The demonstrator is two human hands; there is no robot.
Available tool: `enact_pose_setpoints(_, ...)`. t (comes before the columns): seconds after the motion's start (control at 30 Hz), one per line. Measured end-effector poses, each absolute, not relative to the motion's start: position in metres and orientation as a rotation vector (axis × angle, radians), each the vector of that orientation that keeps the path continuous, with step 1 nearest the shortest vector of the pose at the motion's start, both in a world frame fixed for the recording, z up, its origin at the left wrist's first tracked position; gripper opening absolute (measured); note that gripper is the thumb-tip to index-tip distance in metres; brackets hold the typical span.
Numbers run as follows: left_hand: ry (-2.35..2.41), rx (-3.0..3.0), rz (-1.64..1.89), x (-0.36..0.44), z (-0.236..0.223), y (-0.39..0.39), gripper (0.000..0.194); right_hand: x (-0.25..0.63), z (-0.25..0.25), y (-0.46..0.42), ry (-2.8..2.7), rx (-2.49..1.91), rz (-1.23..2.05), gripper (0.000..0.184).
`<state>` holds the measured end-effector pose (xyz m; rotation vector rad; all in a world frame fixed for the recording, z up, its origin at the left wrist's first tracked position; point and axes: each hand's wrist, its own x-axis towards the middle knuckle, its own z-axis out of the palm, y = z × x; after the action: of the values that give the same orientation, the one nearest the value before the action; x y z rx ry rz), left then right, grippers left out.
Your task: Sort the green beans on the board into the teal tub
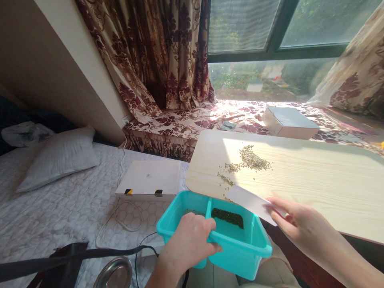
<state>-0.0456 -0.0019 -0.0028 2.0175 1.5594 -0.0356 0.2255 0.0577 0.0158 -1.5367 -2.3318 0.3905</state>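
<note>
My left hand (190, 240) grips the near rim of a turquoise two-compartment bin (234, 248), thumb outside. The bin sits just below the table's near left edge. Dark green beans (227, 217), small and round, lie in its right compartment; my hand partly hides the left one, where a few pale bits show. Between the thumb and fingers of my right hand (295, 222) is a white card (252, 202), its far end low at the table edge by some beans. More green beans (251, 158) lie scattered on the light wooden table (315, 172).
A white box (151, 178) lies on the quilted bed (75, 204), left of the table. Another white box (289, 122) stands on the window ledge behind it. A metal bowl (115, 274), a dark strap (78, 254) and cables are at the lower left.
</note>
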Motion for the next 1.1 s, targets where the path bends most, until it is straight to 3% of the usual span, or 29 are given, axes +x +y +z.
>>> enact_pose_setpoints(0.2,1.564,2.023,-0.036,-0.045,-0.003,-0.003,0.030,0.221,0.017,0.066,-2.284,-1.597,0.276,0.023)
enact_pose_setpoints(1.1,1.576,1.826,-0.014,-0.049,-0.005,0.000,0.020,0.214,0.012,0.062,-2.345,-1.482,0.444,0.027)
